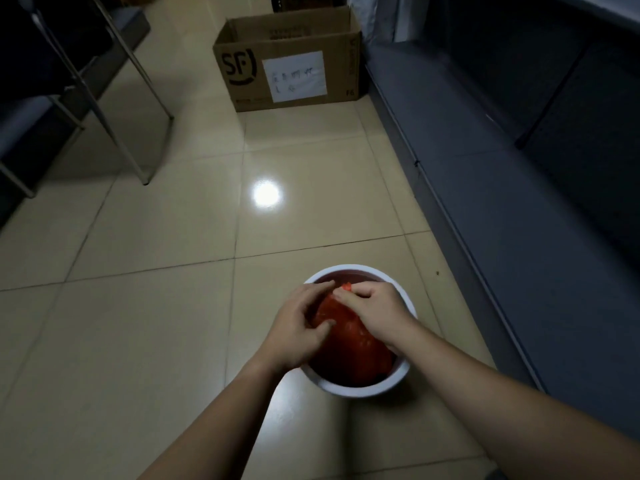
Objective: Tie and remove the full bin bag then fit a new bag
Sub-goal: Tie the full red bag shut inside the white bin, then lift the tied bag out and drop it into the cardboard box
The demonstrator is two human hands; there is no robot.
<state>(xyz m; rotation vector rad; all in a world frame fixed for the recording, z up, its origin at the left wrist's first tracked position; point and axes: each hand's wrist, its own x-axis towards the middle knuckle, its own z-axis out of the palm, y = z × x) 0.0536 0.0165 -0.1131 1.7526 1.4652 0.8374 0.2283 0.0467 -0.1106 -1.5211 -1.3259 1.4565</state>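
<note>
A round white bin point(360, 388) stands on the tiled floor at lower centre. Inside it bulges a full red bin bag point(349, 344), gathered at its far end. My left hand point(298, 327) rests on the bag's left side with fingers curled into the plastic. My right hand point(377, 310) lies over the bag's top right and pinches a small bright tuft of the bag between its fingertips at the far edge. Both hands meet over the gathered neck. No new bag is in view.
An open cardboard box point(291, 60) with a white paper label stands on the floor far ahead. Metal chair legs point(138, 143) are at the upper left. A dark grey cabinet base point(519, 202) runs along the right side, close to the bin.
</note>
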